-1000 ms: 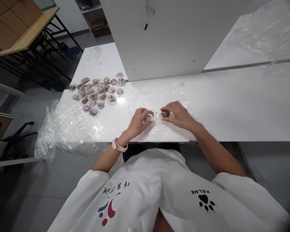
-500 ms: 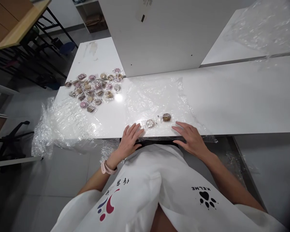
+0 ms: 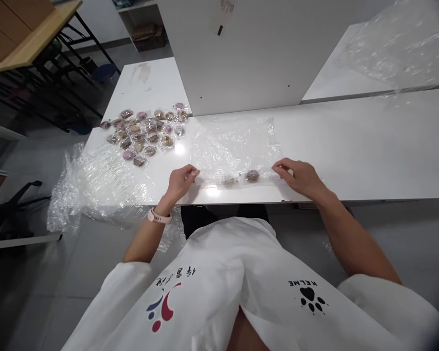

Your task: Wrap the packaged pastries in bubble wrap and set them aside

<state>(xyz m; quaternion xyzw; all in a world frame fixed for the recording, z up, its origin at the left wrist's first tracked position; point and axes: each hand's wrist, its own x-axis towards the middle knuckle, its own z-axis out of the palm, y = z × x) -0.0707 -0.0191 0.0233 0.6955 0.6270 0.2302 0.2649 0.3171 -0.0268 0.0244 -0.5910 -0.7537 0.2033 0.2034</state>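
A sheet of clear bubble wrap (image 3: 234, 141) lies on the white table, its near edge raised and folded over two small wrapped pieces. One is a pale packet (image 3: 228, 180); beside it on the right sits a brown-purple packet (image 3: 252, 175). Both show through the film. My left hand (image 3: 182, 183) pinches the near left corner of the wrap between thumb and fingers. At the near right corner my right hand (image 3: 296, 176) pinches the film the same way. The packets lie between my hands, touched by neither.
Several wrapped packets (image 3: 146, 131) are spread at the left of the table (image 3: 351, 156). Nearer on the left, a heap of bubble wrap (image 3: 98, 180) hangs over the edge. A white upright panel (image 3: 249, 58) stands behind. More plastic film (image 3: 406, 48) lies at the far right.
Both hands have moved from the table's near edge up and outward, closing on the wrap's near corners. The near edge of the film has been lifted away from me over the two packets.
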